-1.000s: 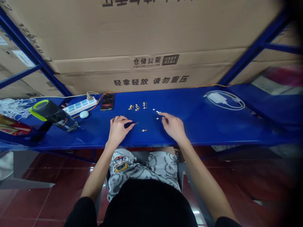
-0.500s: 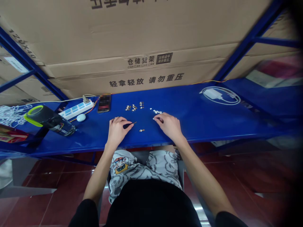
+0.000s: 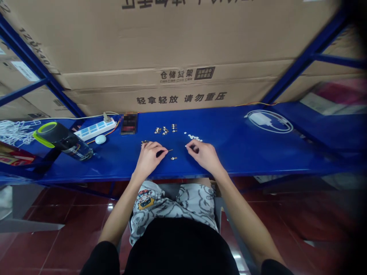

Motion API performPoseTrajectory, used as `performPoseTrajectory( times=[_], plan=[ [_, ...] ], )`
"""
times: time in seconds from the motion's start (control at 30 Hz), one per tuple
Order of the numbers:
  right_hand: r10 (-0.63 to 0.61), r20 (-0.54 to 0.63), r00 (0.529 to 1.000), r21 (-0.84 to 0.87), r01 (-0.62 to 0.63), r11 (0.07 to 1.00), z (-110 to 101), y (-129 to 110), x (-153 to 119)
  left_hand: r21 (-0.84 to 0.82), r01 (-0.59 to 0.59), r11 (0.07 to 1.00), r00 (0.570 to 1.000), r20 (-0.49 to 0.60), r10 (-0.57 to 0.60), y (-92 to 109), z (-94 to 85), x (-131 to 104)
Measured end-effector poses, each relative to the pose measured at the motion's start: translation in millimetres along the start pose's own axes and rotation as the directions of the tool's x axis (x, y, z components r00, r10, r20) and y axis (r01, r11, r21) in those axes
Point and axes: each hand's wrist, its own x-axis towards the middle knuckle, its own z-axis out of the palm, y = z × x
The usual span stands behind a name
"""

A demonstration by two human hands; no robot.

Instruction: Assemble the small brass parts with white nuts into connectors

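My left hand (image 3: 150,156) pinches a thin brass-coloured pin (image 3: 170,150) that points right. Between thumb and finger of my right hand (image 3: 204,153) is a tiny white piece (image 3: 186,146). A brass pin with a white piece on it (image 3: 174,158) lies on the blue table between my hands, nearer the front edge. Further back are small groups of similar pins with white parts (image 3: 164,130). Loose white pieces (image 3: 195,137) are scattered just behind my right hand. More pins (image 3: 145,142) show behind my left hand.
On the left of the blue table (image 3: 258,152) are a dark bottle (image 3: 67,141) with a green loop, a power strip (image 3: 96,130), a white oval object (image 3: 100,139) and a phone (image 3: 129,123). A coiled white cable with charger (image 3: 262,119) lies at right. Cardboard (image 3: 177,42) stands behind.
The view has shifted slightly. My left hand has moved a little to the right with its pin, closer to my right hand, uncovering pins behind it. Both hands keep their pinches.
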Motion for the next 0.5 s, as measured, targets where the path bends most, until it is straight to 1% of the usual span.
performPoseTrajectory(
  times=[0.17,0.3,0.4,0.5],
  plan=[
    [-0.08,-0.038,0.996,0.209,0.086,0.974,1,-2,-1,-0.043,-0.009,0.999,1.0,-0.005,0.009,3,-2.3,1],
    [-0.099,-0.033,0.995,0.364,0.104,0.926,2,-12,-2,-0.127,-0.032,0.991,0.999,0.017,0.035,4,-4.5,2],
    [-0.13,-0.016,0.991,0.415,0.125,0.901,4,-19,-4,-0.203,-0.038,0.978,0.999,0.024,0.044,3,-4.9,2],
    [-0.174,-0.02,0.984,0.41,0.167,0.897,4,-22,-5,-0.294,-0.032,0.955,0.999,0.015,0.038,4,-4.9,2]
  ],
)
